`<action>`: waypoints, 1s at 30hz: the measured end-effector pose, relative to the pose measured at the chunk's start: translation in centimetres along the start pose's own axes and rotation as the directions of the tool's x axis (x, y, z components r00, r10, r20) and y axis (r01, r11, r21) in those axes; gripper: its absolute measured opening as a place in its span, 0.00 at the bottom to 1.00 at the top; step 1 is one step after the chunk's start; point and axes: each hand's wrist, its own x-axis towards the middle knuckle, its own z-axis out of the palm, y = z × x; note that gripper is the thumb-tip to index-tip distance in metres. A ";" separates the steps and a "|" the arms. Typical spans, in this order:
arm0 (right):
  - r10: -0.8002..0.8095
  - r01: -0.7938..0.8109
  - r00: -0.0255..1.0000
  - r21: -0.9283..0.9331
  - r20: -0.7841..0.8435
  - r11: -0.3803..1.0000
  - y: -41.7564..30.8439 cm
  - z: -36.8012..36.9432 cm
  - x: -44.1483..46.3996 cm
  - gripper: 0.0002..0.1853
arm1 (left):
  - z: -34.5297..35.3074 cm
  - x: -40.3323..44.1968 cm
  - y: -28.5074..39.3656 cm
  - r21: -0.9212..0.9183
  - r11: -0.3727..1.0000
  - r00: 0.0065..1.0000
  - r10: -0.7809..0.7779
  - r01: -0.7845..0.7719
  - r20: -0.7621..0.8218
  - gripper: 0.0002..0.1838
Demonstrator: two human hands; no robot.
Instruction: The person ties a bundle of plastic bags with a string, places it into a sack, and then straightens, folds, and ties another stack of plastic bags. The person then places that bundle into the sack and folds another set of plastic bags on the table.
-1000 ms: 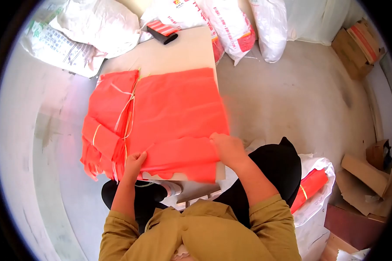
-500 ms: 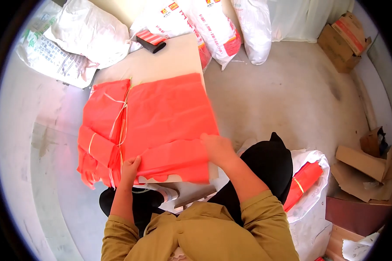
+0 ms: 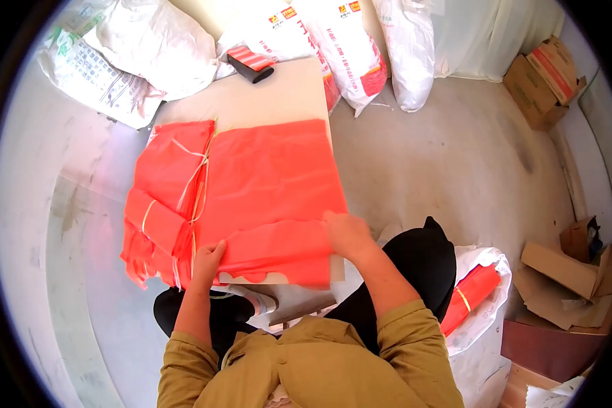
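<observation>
Only the view moved: left hand (image 3: 209,258) and right hand (image 3: 349,234) fingers pinch the red sheet (image 3: 279,255), well apart to keep it flat

Looks thin, matt and lightly creased, like cloth, on the wide red rectangular sheet (image 3: 272,170) near centre. Appears smooth and matt on the flat tan rectangular board (image 3: 272,93) at twelve o'clock. Resembles wrinkled plastic on the bulging white printed sack (image 3: 340,47), also at twelve. Shows matt cardboard on the brown rectangular box (image 3: 529,88) at two.
</observation>
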 end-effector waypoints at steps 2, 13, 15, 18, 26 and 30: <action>0.003 -0.003 1.000 0.003 0.007 1.000 0.2 0.2 0.1 0.13 | 0.1 0.1 0.2 0.015 1.000 1.000 -0.012 0.012 0.003 0.23; 0.011 -0.007 0.999 0.083 -0.041 0.997 0.8 0.6 0.1 0.12 | 0.2 -0.5 1.4 0.041 0.999 0.999 -0.031 0.032 -0.012 0.24; 0.017 -0.015 1.000 0.093 -0.024 0.996 1.0 0.4 0.0 0.12 | 0.4 -0.3 0.8 0.042 0.999 0.999 -0.008 0.009 -0.041 0.24; 0.036 -0.033 0.999 0.129 -0.023 0.991 0.9 -0.1 -0.4 0.11 | 0.4 0.0 0.4 0.037 0.999 0.999 -0.010 0.011 -0.037 0.25; 0.017 -0.007 0.999 0.175 -0.052 0.985 1.1 -1.0 -1.2 0.11 | 0.2 0.2 0.7 0.051 0.999 1.000 -0.007 0.009 -0.023 0.25; -0.009 0.025 0.997 0.208 -0.076 0.978 1.4 -1.2 -1.3 0.09 | 0.4 0.1 0.8 0.040 0.999 0.998 0.030 -0.028 -0.046 0.25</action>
